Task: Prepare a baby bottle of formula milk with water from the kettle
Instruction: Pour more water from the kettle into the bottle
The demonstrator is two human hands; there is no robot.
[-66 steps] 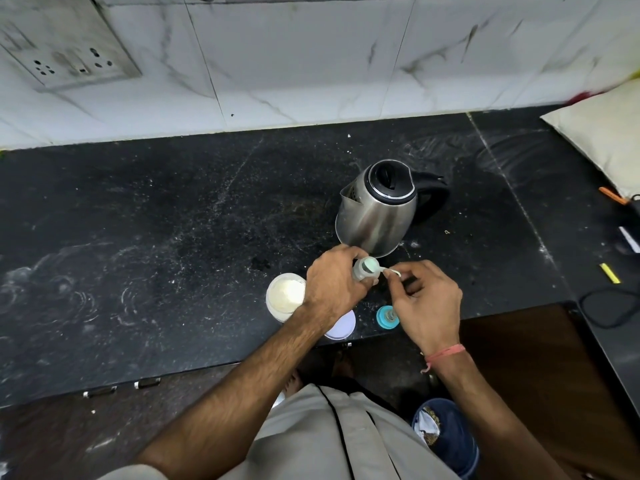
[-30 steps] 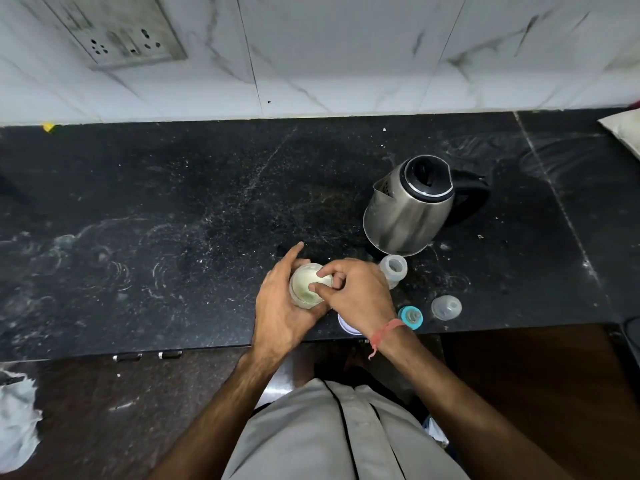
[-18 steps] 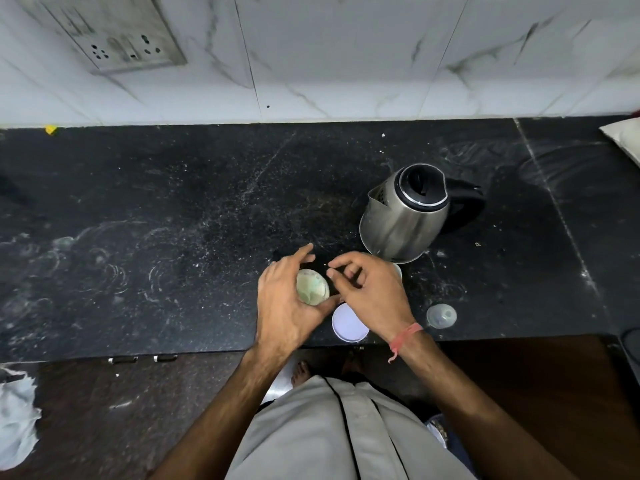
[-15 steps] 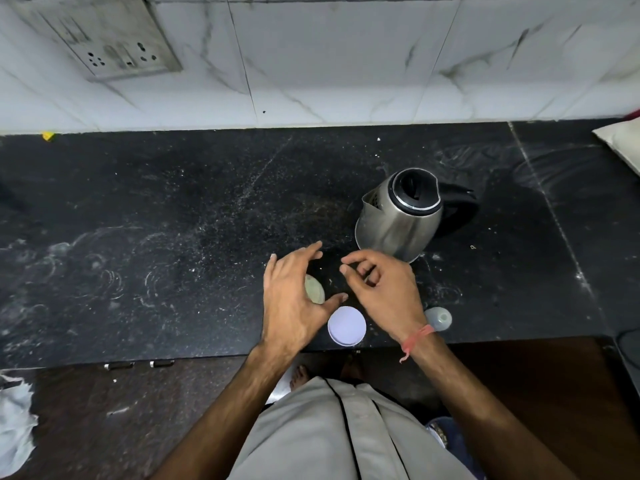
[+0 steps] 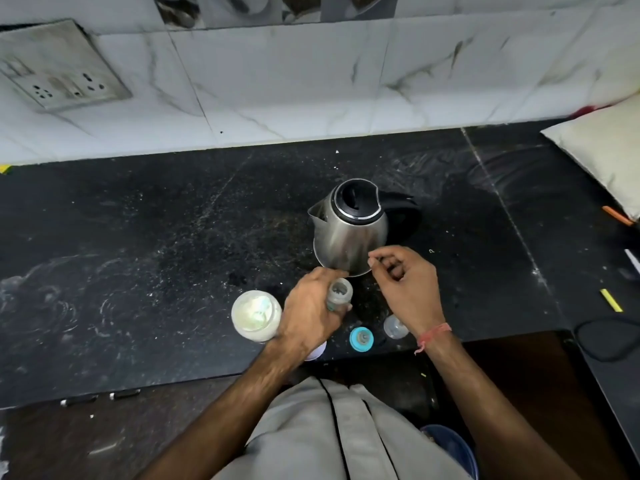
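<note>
The head view looks down on a black bench (image 5: pixel 138 271) with a steel kettle (image 5: pixel 349 233) standing upright, lid closed, spout toward the person's left. Just in front of it the left hand (image 5: pixel 311 313) wraps its grip around the baby bottle (image 5: pixel 340 294), which stands upright with its mouth open to the camera; the fingers are pressed around the bottle's body. The right hand (image 5: pixel 405 285) hovers beside the kettle's base, thumb and forefinger pinched together, though whether they hold anything small, such as a scoop, is hard to tell at this size. To the left of the held bottle sits the open formula jar (image 5: pixel 256 315), pale powder showing inside. Near the bench edge lie the teal teat ring (image 5: pixel 361 338) and a clear cap (image 5: pixel 394 326), both apart from the bottle; a white lid (image 5: pixel 317 353) peeks out under the left wrist.

The step in hand looks like filling: the bottle is steadied and uncapped, with powder and kettle both within reach. Next, as I judge it, the right hand needs to take the kettle's handle, which faces away to the right, and tip the spout over the narrow mouth slowly, while the left keeps the bottle firm on the bench. After that the ring and cap must go on.
</note>
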